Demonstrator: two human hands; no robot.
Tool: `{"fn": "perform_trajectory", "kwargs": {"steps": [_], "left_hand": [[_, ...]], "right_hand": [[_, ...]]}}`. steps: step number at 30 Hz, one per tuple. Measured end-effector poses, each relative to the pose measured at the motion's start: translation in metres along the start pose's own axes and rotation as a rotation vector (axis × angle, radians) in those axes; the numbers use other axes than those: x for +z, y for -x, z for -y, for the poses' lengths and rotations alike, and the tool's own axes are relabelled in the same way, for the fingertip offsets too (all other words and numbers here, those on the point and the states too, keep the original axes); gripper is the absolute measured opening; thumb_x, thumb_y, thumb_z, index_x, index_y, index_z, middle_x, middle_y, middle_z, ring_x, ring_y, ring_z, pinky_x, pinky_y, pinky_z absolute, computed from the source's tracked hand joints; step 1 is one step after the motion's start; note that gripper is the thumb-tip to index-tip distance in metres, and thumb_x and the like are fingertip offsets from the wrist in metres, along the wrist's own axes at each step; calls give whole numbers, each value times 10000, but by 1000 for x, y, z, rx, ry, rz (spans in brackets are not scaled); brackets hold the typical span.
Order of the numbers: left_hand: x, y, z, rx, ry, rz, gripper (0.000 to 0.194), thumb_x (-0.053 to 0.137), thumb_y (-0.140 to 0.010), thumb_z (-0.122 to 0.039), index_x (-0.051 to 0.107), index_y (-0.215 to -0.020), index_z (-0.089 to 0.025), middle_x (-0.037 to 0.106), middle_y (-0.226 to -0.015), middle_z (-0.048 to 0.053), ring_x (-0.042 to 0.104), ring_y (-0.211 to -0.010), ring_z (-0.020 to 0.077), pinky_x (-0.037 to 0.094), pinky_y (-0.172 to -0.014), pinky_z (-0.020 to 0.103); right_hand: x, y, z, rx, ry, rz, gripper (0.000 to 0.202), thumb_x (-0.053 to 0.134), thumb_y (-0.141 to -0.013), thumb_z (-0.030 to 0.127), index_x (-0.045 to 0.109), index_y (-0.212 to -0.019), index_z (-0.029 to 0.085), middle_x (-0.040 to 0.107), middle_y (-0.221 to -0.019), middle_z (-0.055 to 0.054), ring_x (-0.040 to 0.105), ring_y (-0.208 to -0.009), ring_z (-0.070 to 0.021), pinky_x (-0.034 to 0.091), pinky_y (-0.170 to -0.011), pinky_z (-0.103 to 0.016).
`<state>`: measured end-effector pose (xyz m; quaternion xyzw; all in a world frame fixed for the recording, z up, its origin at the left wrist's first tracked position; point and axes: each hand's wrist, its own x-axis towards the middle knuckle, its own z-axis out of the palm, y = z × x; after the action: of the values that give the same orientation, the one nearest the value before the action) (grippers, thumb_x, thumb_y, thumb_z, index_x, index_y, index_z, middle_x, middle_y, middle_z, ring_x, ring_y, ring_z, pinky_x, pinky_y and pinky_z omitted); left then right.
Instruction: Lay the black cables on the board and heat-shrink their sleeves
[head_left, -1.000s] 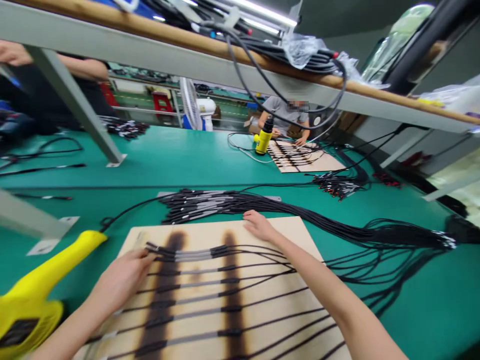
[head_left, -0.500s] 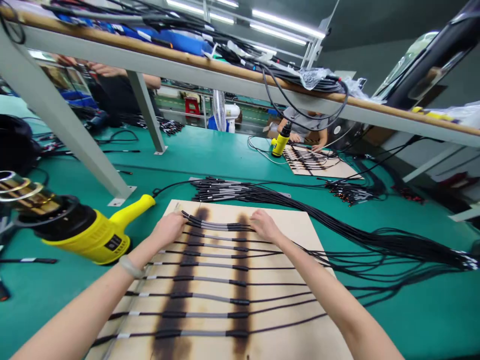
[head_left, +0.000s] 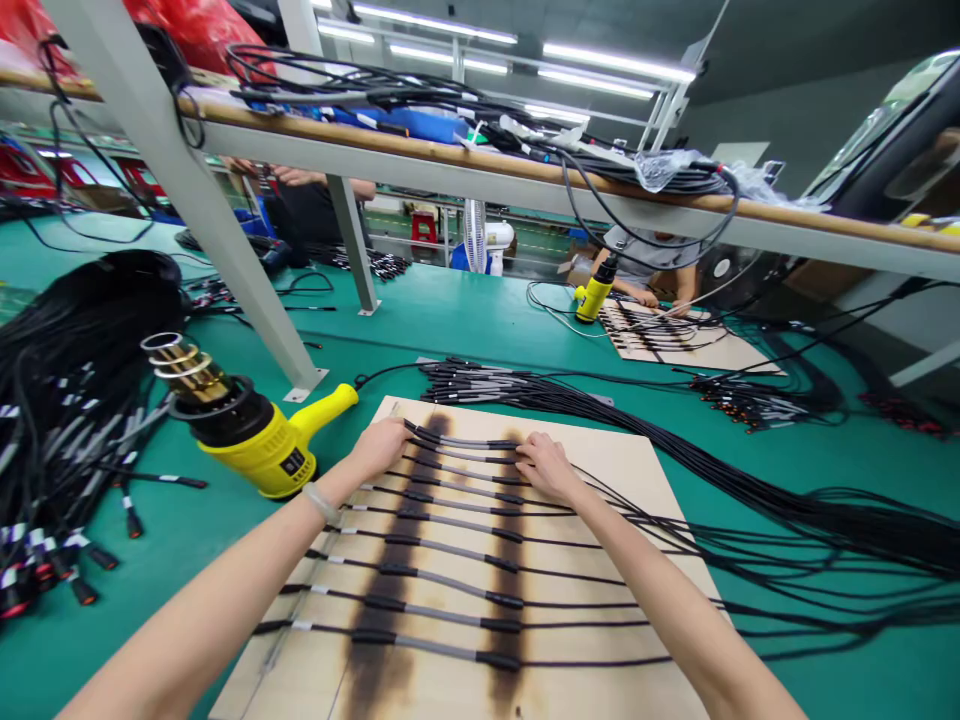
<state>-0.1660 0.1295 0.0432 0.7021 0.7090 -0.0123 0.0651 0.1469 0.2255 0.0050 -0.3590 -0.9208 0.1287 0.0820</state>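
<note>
Several black cables with grey middle sections lie in rows across a scorched wooden board. At the board's far left, my left hand has its fingers closed on the left ends of the farthest cables. My right hand touches the same cables near their right black sleeves, its fingers bent and partly closed around them. Two dark burnt stripes run under the cables. Left of the board stands a yellow heat gun, nozzle tilted up.
A cable bundle lies behind the board and trails right. Another cable pile is at left. A shelf on metal legs spans above the table. Beyond it, people's hands work near a second board and yellow heat gun.
The view has turned left, bringing the left cable pile into sight. The farthest cables now lie more apart between my hands, and my right hand has moved slightly nearer along the board.
</note>
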Motion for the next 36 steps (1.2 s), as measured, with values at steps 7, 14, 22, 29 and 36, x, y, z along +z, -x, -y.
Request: {"fn": "perform_trajectory", "kwargs": {"steps": [7, 14, 22, 29, 36], "left_hand": [[3, -2, 2, -7, 0, -11, 265, 444, -817, -120, 708, -833, -140, 646, -881, 129, 612, -890, 236, 451, -783, 316], [4, -9, 1, 25, 51, -3, 301, 497, -775, -115, 717, -957, -211, 645, -893, 85, 595, -898, 218, 457, -816, 309], [4, -5, 7, 65, 78, -36, 281, 468, -783, -98, 710, -901, -177, 641, -890, 83, 595, -906, 215, 464, -837, 312], [2, 0, 10, 91, 64, -82, 248, 457, -801, -86, 684, -871, -157, 628, -889, 95, 580, -916, 229, 455, -801, 322], [4, 5, 27, 30, 39, -88, 268, 432, -829, -88, 684, -852, -174, 600, -862, 88, 574, -890, 227, 432, -736, 305]], "right_hand": [[7, -1, -1, 14, -5, -2, 269, 593, -852, 210, 568, -1116, 170, 554, -1090, -110, 497, -1053, -242, 406, -785, -346], [10, -9, 1, -97, -93, 5, 80, 537, -882, 166, 607, -921, 168, 604, -953, -72, 548, -921, -193, 418, -801, -323], [13, -9, 3, -112, -205, -31, 97, 511, -859, 144, 541, -949, 167, 582, -812, -27, 536, -746, -151, 429, -694, -264], [18, -14, 9, -157, -243, -1, 109, 470, -881, 191, 544, -802, 179, 582, -806, -38, 533, -749, -159, 412, -711, -277], [20, -9, 7, -127, -294, -37, 126, 415, -888, 226, 493, -797, 186, 559, -769, -41, 500, -690, -161, 398, -657, -278]]}}
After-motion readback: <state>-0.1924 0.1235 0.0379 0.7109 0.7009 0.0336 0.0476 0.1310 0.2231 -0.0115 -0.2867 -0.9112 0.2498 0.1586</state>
